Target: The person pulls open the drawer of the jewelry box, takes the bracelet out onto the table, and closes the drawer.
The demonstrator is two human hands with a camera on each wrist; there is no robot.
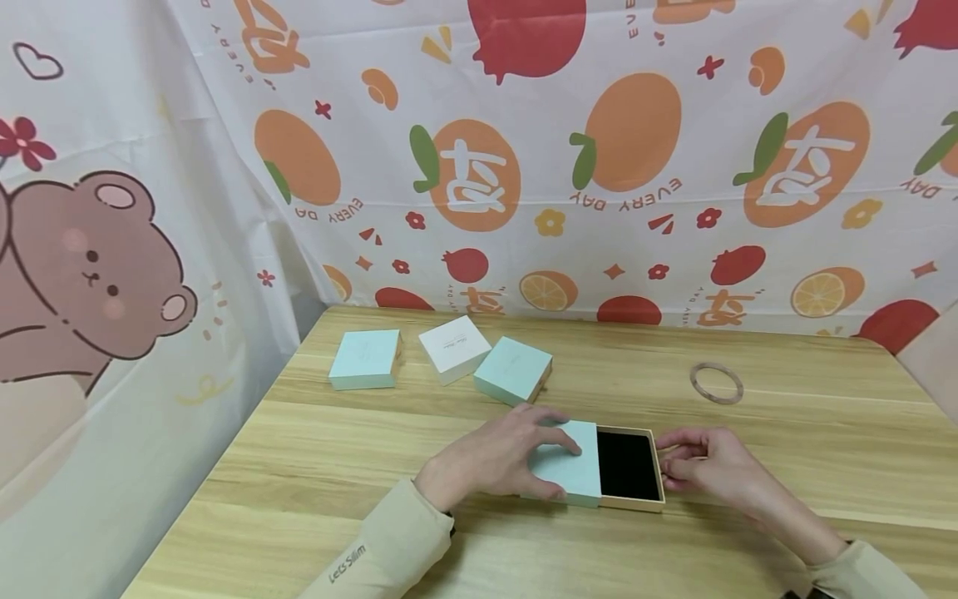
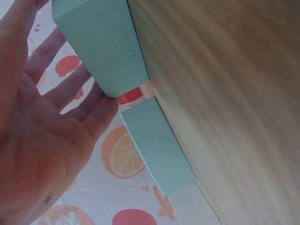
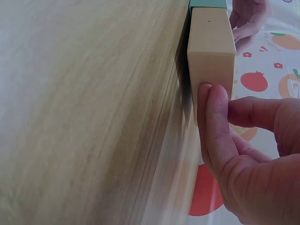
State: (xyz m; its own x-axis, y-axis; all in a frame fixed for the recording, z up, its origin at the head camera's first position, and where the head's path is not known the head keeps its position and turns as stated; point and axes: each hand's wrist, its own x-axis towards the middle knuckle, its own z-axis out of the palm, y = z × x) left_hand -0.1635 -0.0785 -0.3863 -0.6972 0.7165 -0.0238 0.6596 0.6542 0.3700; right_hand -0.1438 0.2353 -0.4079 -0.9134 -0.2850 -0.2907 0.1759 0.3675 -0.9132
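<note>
A mint-green box sleeve (image 1: 582,437) lies on the table with a tan drawer (image 1: 636,504) partly out of its right side. Black lining (image 1: 629,466) shows inside the drawer. My left hand (image 1: 505,453) holds the sleeve from above, thumb along the near edge and other fingers spread across the top and far side. At the drawer's right end is my right hand (image 1: 711,466). In the right wrist view its fingertips (image 3: 216,96) rest against the tan end wall, with the thumb beside them; no finger reaches inside the drawer.
Behind the left hand stand a mint-green box (image 1: 365,358), a white box (image 1: 454,348) and another mint-green box (image 1: 514,368). A pale bangle-like ring (image 1: 699,384) lies at the back right. A fruit-print cloth (image 1: 554,241) hangs behind the wooden table (image 1: 299,482).
</note>
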